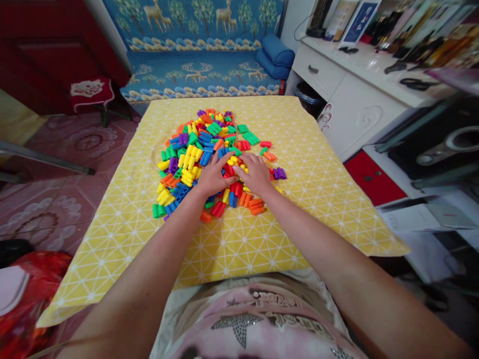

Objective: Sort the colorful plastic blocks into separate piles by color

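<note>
Head view: from where I sit, I look down on both hands over a pile of plastic blocks (206,155) on a yellow tablecloth (318,199).
Left hand (214,177): on the near side of the pile, around its middle, with fingers reaching onto the blocks; I cannot tell whether they grip one.
Right hand (255,174): on the pile's near right part, fingers bent and thumb pointing left; its palm is hidden from me, so I cannot tell what it holds.
Yellow block (232,160): on the near right part of the pile, in the narrow gap between the hands, right of the left hand and left of the right. Both sets of fingertips are close, and I judge neither hand clearly nearer. Its long axis is too small to read.
Red blocks (235,189): at the pile's near edge, just below that gap.
Purple block (279,173): at the pile's right edge, beyond the right hand.
Green blocks (251,138): on the pile's far right fringe.
Sofa (202,65): beyond the pile's far side.
</note>
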Demonstrator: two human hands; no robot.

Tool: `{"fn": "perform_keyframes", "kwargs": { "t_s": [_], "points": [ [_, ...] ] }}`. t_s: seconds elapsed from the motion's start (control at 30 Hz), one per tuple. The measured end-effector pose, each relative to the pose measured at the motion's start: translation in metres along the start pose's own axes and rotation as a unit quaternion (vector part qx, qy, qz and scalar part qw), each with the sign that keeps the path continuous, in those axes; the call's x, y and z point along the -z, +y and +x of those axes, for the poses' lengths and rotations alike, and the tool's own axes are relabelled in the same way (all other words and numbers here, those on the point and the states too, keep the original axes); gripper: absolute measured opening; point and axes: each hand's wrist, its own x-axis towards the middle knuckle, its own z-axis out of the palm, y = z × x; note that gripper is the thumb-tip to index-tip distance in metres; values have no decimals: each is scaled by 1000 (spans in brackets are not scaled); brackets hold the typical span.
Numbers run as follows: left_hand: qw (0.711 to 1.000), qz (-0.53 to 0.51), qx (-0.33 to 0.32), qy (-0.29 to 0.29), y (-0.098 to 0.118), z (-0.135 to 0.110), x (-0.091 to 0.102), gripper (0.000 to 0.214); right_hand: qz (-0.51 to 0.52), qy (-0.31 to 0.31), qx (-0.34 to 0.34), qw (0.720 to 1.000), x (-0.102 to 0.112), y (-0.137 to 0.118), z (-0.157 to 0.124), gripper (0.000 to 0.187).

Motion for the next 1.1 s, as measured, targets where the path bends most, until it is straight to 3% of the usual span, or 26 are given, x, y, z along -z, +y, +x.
{"fn": "perform_keyframes", "kwargs": {
  "t_s": [1.1],
  "points": [
    [1000,-22,3,-12,1,-2,4,71,35,-6,4,999,5,-3,-2,49]
  ]
}}
